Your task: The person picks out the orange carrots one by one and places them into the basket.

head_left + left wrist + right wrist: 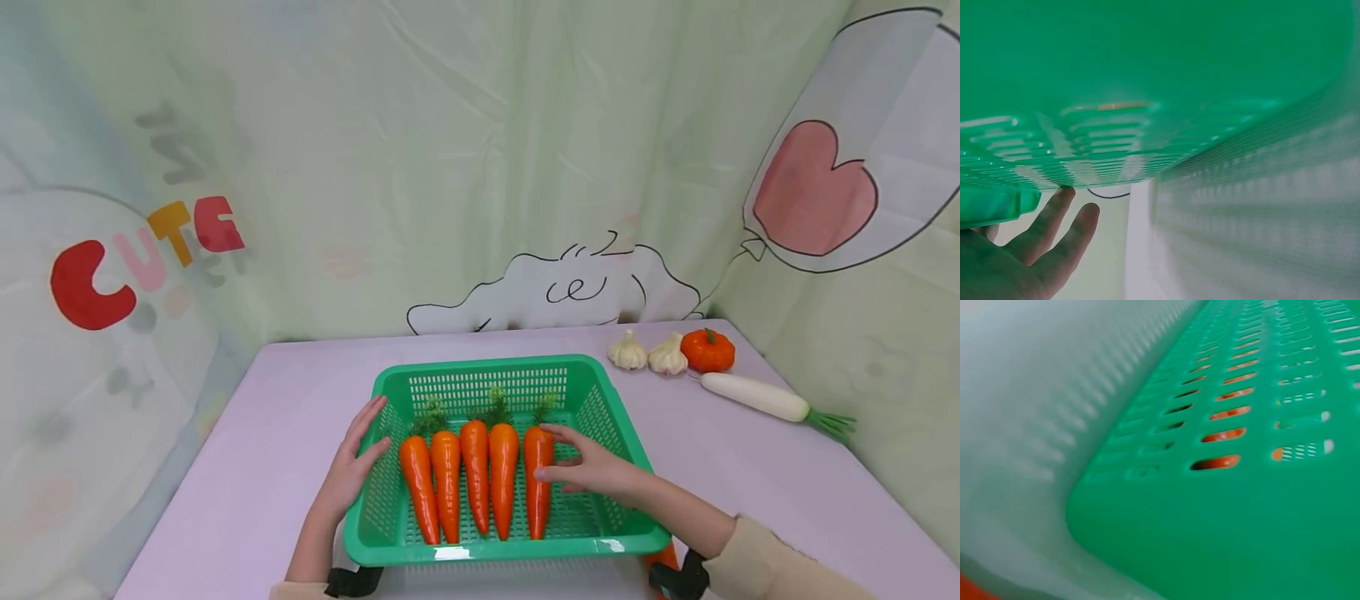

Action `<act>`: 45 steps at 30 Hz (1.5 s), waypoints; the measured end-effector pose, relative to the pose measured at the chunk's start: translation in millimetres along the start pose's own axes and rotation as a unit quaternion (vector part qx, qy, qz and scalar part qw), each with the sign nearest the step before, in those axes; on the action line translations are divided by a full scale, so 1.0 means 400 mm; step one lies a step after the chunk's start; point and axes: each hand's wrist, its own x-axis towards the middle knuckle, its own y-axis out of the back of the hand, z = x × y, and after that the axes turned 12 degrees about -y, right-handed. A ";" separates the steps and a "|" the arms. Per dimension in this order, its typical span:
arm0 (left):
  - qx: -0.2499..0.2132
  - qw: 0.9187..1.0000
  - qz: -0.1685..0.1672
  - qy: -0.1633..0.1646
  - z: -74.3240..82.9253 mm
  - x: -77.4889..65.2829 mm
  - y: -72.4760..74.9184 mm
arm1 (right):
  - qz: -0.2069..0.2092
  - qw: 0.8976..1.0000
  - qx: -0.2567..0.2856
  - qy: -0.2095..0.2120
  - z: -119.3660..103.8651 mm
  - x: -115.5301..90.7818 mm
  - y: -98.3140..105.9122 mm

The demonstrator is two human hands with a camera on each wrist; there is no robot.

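Note:
A green plastic basket with slotted walls stands on the table in the head view. Several orange carrots lie side by side in it, their leafy green tops toward the back wall. My left hand is at the basket's left rim, fingers extended and spread; the left wrist view shows its fingers beside the slotted wall. Over the rightmost carrot reaches my right hand, thumb and forefinger apart and overlapping its upper part. In the right wrist view the slotted wall hides this hand.
Two garlic bulbs, a small orange pumpkin and a white radish with green leaves sit at the table's back right. Another orange piece shows beside the basket's front right corner, under my right wrist. A printed curtain surrounds the table.

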 end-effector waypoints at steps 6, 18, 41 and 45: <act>-0.002 1.000 -0.001 -0.009 -0.008 -0.004 -0.004 | -0.004 0.996 -0.036 0.086 -0.001 -0.032 0.017; -0.015 1.000 0.004 0.000 0.001 -0.005 -0.003 | 0.104 0.965 -0.097 0.219 0.003 -0.110 0.049; -0.018 1.000 0.011 0.006 0.006 0.001 -0.006 | 0.204 0.948 -0.108 0.218 0.102 -0.177 0.155; -0.019 1.000 0.012 0.005 0.006 0.002 -0.006 | 0.171 0.965 -0.070 0.188 0.118 -0.177 0.168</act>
